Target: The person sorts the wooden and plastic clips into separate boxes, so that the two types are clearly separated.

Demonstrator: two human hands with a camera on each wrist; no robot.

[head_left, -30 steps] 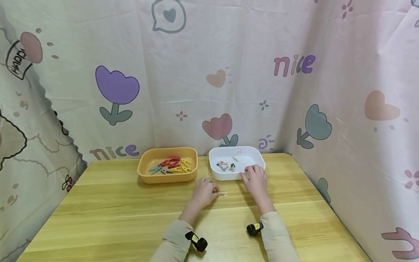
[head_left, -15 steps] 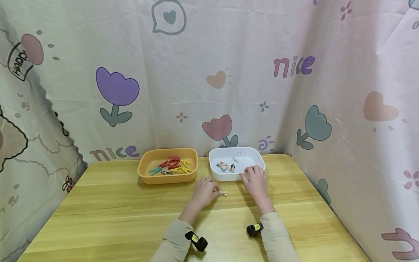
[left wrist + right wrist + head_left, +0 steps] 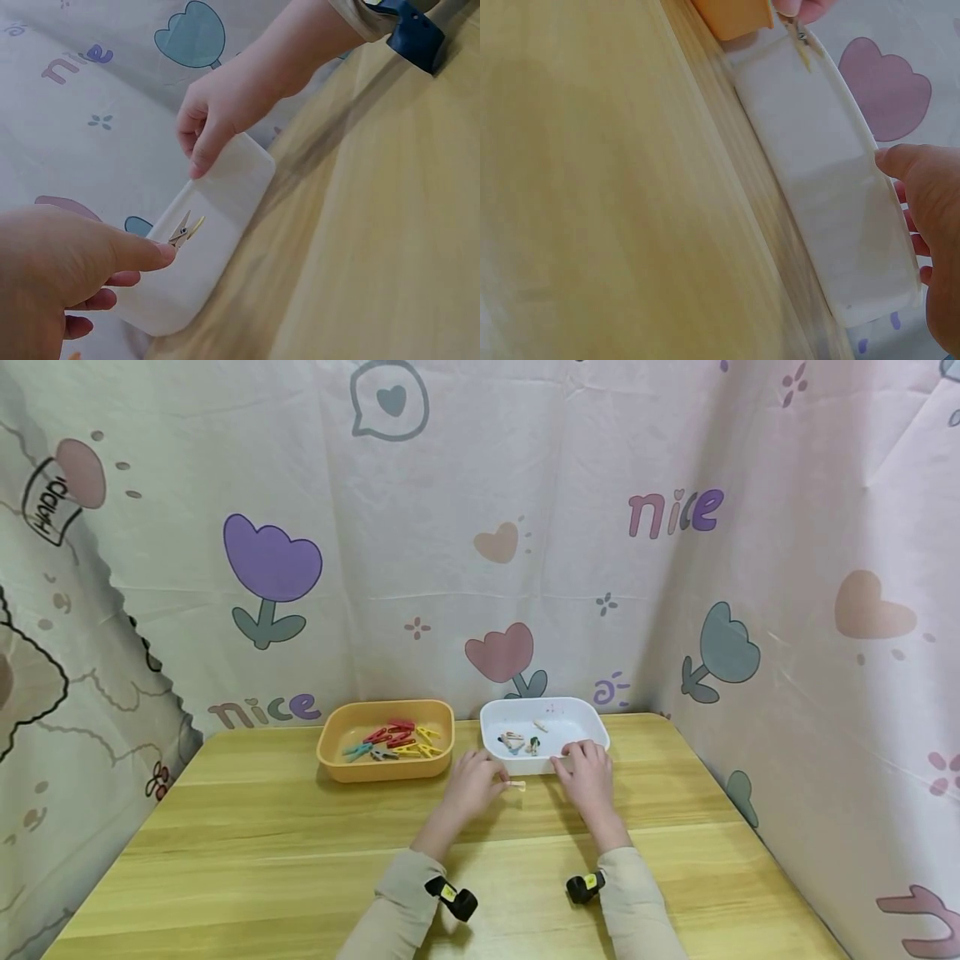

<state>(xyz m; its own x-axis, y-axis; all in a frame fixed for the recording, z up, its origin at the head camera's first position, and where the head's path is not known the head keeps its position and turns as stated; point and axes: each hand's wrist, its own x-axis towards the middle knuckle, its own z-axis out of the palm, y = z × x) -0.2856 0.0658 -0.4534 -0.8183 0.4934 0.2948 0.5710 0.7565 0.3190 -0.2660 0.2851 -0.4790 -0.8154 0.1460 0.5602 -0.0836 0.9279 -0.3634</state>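
Note:
Between thumb and fingertips, my left hand (image 3: pixel 472 783) pinches a small wooden clothespin (image 3: pixel 180 232), raised in front of the white tray (image 3: pixel 525 766). Its legs and metal spring show in both wrist views. My right hand (image 3: pixel 588 774) grips the tray's near rim, thumb on the near side and fingers over the inside, as the right wrist view shows. Inside the tray lie several small wooden clothespins (image 3: pixel 512 743), some with coloured decoration, and one apart from the others farther back.
Left of the white tray stands a yellow-orange tray (image 3: pixel 386 770) holding several red, yellow, blue and grey clothespins (image 3: pixel 397 739). Both stand near the back edge of the wooden table (image 3: pixel 300 852). A printed curtain (image 3: pixel 420 568) hangs right behind and along the sides.
My left hand has lifted the clothespin off the table and moved forward, closer to the white tray. The right hand has stayed on the tray's rim.

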